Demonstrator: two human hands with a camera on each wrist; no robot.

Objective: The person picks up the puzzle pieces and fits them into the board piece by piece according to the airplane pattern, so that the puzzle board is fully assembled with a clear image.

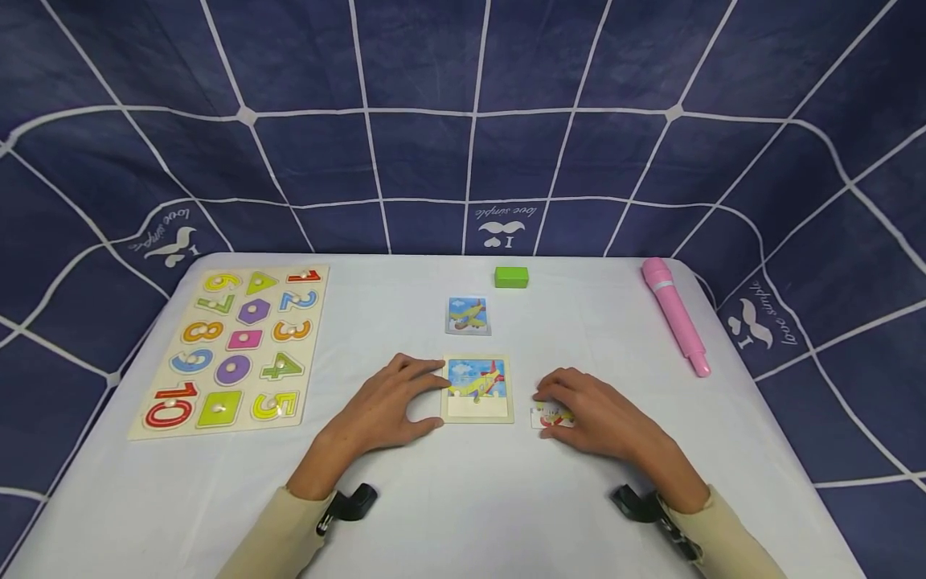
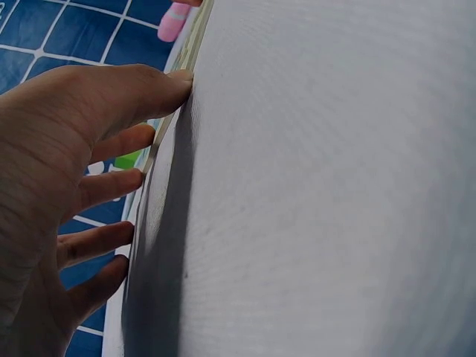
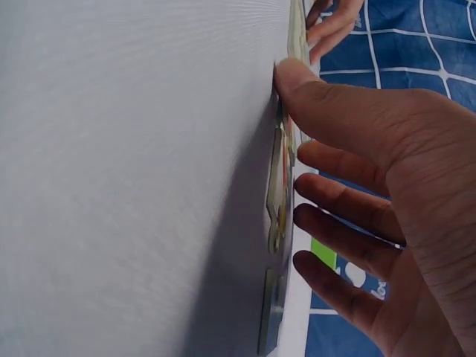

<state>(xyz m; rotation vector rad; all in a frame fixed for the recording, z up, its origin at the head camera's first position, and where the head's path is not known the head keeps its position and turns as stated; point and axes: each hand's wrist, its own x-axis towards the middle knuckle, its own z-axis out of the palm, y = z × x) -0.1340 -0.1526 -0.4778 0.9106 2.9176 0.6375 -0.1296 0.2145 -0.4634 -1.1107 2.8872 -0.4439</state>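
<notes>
Left hand (image 1: 383,406): set palm down at the left edge of a plane puzzle board (image 1: 477,408), forearm angled in from the lower left. The fingers are spread and only gently bent; 2 fingertips lie at the board's upper left side, the thumb at its lower left corner. The hand steadies the edge by touch and has nothing clasped.

Right hand (image 1: 596,414): arched low over loose puzzle pieces (image 1: 552,415), just right of the board and apart from it. The thumb stands wide of the fingers, which are relaxed and fanned; no piece is seen pinched. The palm and knuckles obstruct the view of part of the pieces, so their count cannot be certified.

The board lies flat at the middle of the white tablecloth (image 1: 470,498). Its upper portion carries a yellow plane on blue sky; a pale strip shows below.

Surroundings: a plane picture card (image 1: 468,315) lies beyond the board, with a green block (image 1: 511,277) farther back. A pink toy microphone (image 1: 676,318) rests at the far right. A number board (image 1: 269,346), bearing numerals 1 to 10 and 5 shapes, occupies the left. A navy gridded cloth (image 1: 419,153) hangs behind.
</notes>
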